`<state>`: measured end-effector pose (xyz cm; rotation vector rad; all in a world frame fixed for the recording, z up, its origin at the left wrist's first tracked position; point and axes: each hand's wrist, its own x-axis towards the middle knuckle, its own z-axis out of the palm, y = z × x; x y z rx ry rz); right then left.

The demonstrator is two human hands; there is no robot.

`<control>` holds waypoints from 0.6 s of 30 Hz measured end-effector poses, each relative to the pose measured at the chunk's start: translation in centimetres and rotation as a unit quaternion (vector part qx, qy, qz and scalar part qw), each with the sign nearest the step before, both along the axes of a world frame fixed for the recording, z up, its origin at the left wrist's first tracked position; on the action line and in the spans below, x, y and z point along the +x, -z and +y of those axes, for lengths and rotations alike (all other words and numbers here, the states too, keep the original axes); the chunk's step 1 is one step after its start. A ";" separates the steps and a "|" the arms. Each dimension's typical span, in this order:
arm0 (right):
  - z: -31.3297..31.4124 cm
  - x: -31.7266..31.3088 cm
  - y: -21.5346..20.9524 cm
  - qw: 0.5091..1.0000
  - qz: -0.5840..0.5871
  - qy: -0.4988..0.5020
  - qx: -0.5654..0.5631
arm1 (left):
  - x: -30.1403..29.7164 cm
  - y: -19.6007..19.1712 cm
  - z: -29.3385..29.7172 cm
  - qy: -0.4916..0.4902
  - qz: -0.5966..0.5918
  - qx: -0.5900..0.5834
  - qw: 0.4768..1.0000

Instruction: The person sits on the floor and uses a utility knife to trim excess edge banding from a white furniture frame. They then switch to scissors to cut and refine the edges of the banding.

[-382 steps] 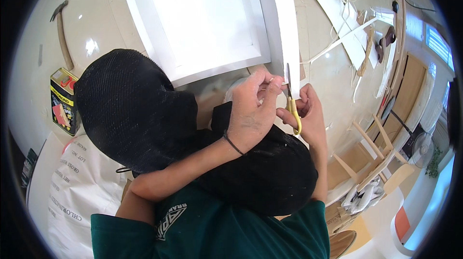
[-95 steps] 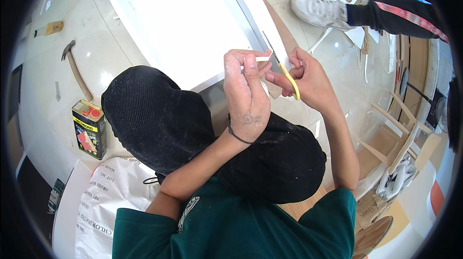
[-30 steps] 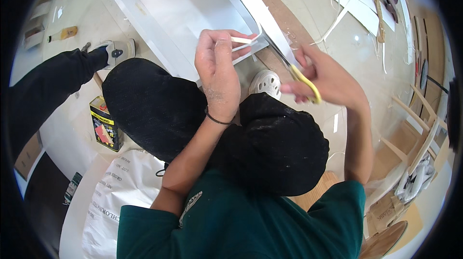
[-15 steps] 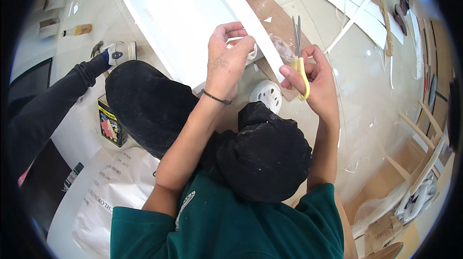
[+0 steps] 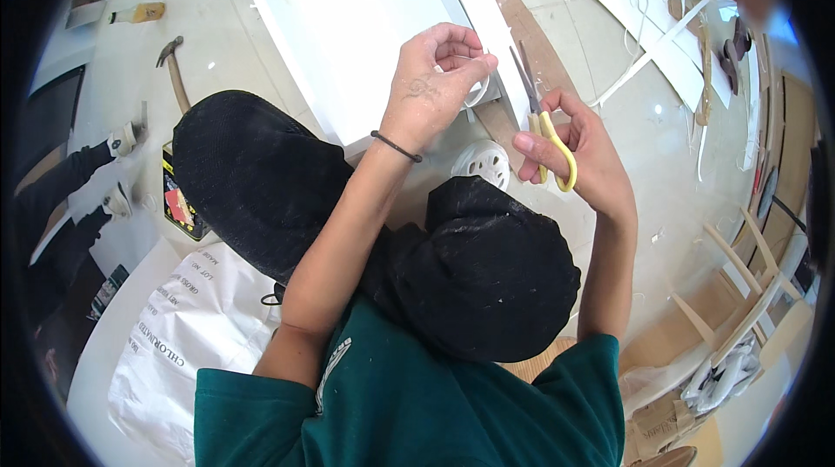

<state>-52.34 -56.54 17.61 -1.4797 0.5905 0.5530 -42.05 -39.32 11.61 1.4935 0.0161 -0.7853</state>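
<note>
My left hand (image 5: 435, 89) is closed, pinching a thin white strip (image 5: 477, 95) between thumb and fingers. It is above the near end of a long white box-like panel with raised edges (image 5: 348, 41). To its right, my right hand (image 5: 574, 150) grips yellow-handled scissors (image 5: 557, 150), its fingers at the handle loops. The metal blades point away from me, slightly apart, beside the panel's right edge. Between the blades I see no strip. Below the hands a white clog (image 5: 481, 163) shows.
A hammer (image 5: 174, 71) and a bottle of yellow liquid (image 5: 139, 12) lie on the floor at left. White sheets and offcut strips (image 5: 648, 58) are spread at far right. A white printed sack (image 5: 196, 336) is at near left. Wooden pieces (image 5: 731, 293) stand at right. Another person's legs (image 5: 74, 180) appear at left.
My view has shifted, so the panel and hands appear further right. The other person's legs have moved back to the left, and the hammer now shows fully. Both hands keep their holds.
</note>
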 end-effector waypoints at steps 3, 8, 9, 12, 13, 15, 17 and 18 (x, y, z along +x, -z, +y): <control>0.0 0.5 -0.5 0.998 0.038 -0.037 -0.026 | -0.1 -0.8 -0.2 0.010 -0.080 0.037 0.996; 0.5 1.2 -0.9 0.995 0.066 -0.064 -0.047 | 0.3 -1.7 1.2 0.020 -0.037 0.053 0.998; 0.7 1.3 -1.0 0.994 0.073 -0.067 -0.052 | 0.6 -1.7 1.6 0.013 0.008 0.018 1.000; 1.1 1.7 -0.8 0.994 0.066 -0.062 -0.063 | 0.5 -1.7 2.5 -0.009 0.044 -0.026 0.999; 1.3 1.8 -0.7 0.992 0.075 -0.058 -0.084 | 0.1 -1.9 2.7 -0.014 0.046 -0.021 0.999; 1.7 2.0 -0.6 0.994 0.060 -0.038 -0.079 | -1.1 -2.3 2.7 -0.087 0.079 -0.083 0.990; 2.0 2.3 -0.7 0.992 0.061 -0.032 -0.102 | -2.3 -2.6 2.5 -0.128 0.101 -0.112 0.980; 2.1 2.6 -0.6 0.990 0.062 -0.034 -0.118 | -2.8 -2.8 2.5 -0.131 0.102 -0.114 0.979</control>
